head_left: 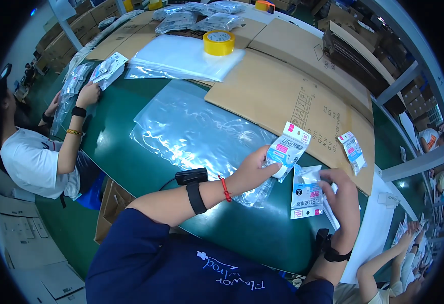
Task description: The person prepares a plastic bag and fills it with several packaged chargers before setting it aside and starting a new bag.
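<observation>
My left hand (256, 168) grips a small white and blue retail packet with pink corners (288, 148), held just above the green table (130, 152). My right hand (342, 196) holds a second packet of the same kind (305, 195), partly inside a clear plastic bag. A third packet (352, 150) lies alone on the flat brown cardboard (293, 96) to the right. A large clear plastic sheet (191, 129) spreads over the table under my left hand.
A roll of yellow tape (218, 42) sits on a stack of clear bags (181, 58) at the far side. A person in a white shirt (34, 162) works at the left with packets (108, 70). Another person's arm (389, 258) reaches in at lower right. Cardboard boxes line the back.
</observation>
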`<action>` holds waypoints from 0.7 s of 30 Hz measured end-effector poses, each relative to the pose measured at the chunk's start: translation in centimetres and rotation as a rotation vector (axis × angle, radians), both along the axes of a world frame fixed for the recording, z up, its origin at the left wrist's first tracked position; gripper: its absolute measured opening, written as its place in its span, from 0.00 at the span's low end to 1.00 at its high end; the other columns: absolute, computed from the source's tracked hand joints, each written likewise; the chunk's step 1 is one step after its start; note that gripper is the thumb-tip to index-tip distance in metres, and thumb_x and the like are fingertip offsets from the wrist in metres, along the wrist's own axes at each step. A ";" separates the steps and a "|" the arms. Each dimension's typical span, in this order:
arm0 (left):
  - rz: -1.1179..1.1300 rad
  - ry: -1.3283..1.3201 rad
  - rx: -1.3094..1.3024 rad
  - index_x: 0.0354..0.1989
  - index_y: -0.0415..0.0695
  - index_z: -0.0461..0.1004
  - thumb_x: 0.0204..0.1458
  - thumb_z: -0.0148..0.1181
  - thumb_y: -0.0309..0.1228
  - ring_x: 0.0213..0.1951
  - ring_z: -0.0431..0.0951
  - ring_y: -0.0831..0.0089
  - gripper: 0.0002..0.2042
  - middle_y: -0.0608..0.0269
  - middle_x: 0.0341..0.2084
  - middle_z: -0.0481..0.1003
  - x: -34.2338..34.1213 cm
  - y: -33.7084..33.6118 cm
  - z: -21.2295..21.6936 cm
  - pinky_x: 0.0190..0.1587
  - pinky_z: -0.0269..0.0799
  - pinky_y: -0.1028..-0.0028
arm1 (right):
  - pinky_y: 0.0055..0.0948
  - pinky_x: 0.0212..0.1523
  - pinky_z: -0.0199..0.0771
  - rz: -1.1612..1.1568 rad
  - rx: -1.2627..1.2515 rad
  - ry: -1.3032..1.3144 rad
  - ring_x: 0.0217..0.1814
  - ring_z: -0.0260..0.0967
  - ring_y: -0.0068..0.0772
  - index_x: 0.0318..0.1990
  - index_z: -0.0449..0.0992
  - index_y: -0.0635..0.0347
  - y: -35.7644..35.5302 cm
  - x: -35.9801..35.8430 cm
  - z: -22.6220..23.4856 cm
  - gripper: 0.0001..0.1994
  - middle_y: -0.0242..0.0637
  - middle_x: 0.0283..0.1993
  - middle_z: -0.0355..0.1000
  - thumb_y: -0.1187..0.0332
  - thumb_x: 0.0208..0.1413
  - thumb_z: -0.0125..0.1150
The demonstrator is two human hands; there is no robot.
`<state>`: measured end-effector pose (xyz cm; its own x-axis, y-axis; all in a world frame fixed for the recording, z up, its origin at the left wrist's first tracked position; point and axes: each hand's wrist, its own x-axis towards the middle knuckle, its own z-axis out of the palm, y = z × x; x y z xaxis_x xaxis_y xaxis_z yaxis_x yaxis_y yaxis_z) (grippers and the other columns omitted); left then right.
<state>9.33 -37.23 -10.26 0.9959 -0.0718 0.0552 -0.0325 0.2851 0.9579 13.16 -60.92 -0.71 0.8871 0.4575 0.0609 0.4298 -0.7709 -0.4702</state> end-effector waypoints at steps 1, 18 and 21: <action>-0.004 0.010 0.002 0.51 0.38 0.65 0.55 0.54 0.27 0.46 0.72 0.78 0.16 0.61 0.44 0.73 0.0 0.0 0.1 0.49 0.69 0.75 | 0.32 0.43 0.71 0.073 -0.046 0.051 0.43 0.71 0.36 0.51 0.71 0.61 0.4 -0.5 0.5 0.20 0.41 0.44 0.71 0.77 0.48 0.61; -0.025 0.065 0.034 0.52 0.37 0.66 0.57 0.52 0.24 0.48 0.71 0.77 0.14 0.62 0.46 0.72 0.4 0.4 1.3 0.52 0.67 0.75 | 0.34 0.48 0.70 0.135 -0.017 -0.257 0.45 0.69 0.43 0.52 0.71 0.57 -0.4 0.5 -2.2 0.24 0.41 0.46 0.70 0.80 0.43 0.61; -0.030 0.093 0.020 0.51 0.38 0.66 0.57 0.52 0.24 0.48 0.71 0.77 0.14 0.62 0.46 0.72 0.3 0.0 1.5 0.52 0.67 0.75 | 0.34 0.53 0.67 0.285 0.034 -0.226 0.51 0.66 0.43 0.56 0.68 0.56 0.8 0.8 -4.2 0.28 0.41 0.46 0.69 0.77 0.42 0.64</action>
